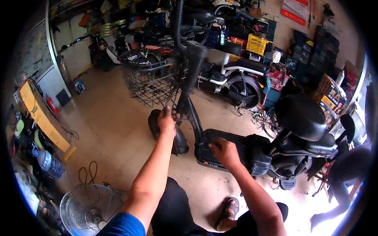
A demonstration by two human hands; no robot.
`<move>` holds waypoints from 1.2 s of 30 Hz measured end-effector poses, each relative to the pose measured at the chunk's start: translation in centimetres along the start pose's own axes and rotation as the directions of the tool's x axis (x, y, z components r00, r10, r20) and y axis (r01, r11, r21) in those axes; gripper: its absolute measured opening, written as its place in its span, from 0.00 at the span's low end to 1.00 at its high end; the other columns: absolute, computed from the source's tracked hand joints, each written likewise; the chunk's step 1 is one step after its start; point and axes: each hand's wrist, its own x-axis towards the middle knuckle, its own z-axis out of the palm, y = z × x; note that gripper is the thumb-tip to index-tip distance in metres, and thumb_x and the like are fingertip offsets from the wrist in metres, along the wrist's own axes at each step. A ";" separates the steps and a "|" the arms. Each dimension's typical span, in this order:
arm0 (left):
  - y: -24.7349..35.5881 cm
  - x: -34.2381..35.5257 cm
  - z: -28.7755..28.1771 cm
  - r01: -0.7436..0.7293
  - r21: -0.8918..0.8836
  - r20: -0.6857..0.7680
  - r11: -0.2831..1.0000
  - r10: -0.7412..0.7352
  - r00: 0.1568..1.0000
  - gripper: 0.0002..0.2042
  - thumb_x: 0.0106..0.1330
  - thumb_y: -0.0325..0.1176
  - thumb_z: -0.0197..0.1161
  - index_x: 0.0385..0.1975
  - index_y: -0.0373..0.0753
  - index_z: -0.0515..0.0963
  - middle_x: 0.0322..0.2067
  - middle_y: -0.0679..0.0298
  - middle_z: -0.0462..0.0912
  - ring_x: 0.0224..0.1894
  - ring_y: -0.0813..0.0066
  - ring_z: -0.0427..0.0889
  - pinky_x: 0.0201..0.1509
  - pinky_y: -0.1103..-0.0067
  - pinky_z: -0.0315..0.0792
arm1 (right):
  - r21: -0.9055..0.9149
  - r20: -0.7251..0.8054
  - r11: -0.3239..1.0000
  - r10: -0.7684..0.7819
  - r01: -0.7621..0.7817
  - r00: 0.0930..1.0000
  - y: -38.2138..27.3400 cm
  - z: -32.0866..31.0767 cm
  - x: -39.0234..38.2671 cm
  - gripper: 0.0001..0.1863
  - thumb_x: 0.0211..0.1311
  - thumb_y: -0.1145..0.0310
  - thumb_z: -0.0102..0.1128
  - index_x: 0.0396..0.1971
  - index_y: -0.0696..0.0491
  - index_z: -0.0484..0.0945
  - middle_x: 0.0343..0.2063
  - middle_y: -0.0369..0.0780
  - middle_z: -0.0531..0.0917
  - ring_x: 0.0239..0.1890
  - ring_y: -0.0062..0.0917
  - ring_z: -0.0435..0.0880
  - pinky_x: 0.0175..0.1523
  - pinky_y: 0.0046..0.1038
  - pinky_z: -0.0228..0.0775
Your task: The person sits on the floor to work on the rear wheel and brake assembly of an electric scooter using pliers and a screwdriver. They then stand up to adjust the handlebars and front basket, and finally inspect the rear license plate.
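A black electric scooter (195,74) stands across in front of me, its wire basket (151,86) at the front left. My left hand (168,122) is closed around thin black cables (172,98) beside the steering column, just above the front wheel (180,142). Over the front part of the footboard (232,142) is my right hand (225,151), its fingers curled together. What those fingers hold, if anything, is too small to tell. The scooter's round black seat (301,117) lies to the right.
A standing fan (90,208) is close at the lower left, near a blue water bottle (49,162). Behind the scooter stands another two-wheeler (244,84) with stacked boxes (256,44). Another person's leg (338,196) shows at the right edge.
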 end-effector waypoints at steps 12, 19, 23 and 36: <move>3.8 -4.8 1.7 -0.773 0.565 0.823 -0.290 0.265 0.502 0.17 0.61 0.34 0.72 0.47 0.33 0.80 0.51 0.46 0.82 0.61 0.45 0.74 0.71 0.53 0.63 | 0.295 -0.153 0.942 -0.117 0.158 0.981 4.6 9.1 11.7 0.41 0.63 0.55 0.74 0.69 0.61 0.69 0.61 0.55 0.79 0.63 0.47 0.80 0.67 0.38 0.70; 2.3 -4.0 2.9 -0.713 0.607 0.776 -0.351 0.071 0.626 0.13 0.64 0.34 0.69 0.44 0.34 0.82 0.36 0.48 0.86 0.45 0.49 0.83 0.63 0.60 0.68 | 0.525 -0.254 0.826 -0.077 0.204 0.964 6.8 11.5 13.9 0.34 0.60 0.62 0.77 0.63 0.60 0.76 0.58 0.53 0.82 0.59 0.44 0.83 0.64 0.36 0.73; 2.4 -4.0 3.3 -0.724 0.584 0.792 -0.366 0.063 0.607 0.11 0.65 0.33 0.67 0.41 0.34 0.80 0.32 0.51 0.86 0.39 0.53 0.84 0.53 0.61 0.69 | 0.522 -0.309 0.816 -0.088 0.247 0.947 7.3 12.9 14.5 0.32 0.59 0.63 0.77 0.61 0.60 0.77 0.55 0.53 0.83 0.57 0.45 0.84 0.63 0.37 0.74; 1.9 -3.6 4.6 -0.609 0.719 0.652 -0.336 0.020 0.758 0.13 0.66 0.43 0.68 0.32 0.38 0.81 0.25 0.53 0.84 0.34 0.47 0.82 0.44 0.58 0.73 | 0.608 -0.323 0.776 0.054 0.164 0.945 6.2 12.6 15.1 0.27 0.53 0.65 0.79 0.53 0.56 0.82 0.45 0.50 0.87 0.48 0.41 0.88 0.55 0.36 0.78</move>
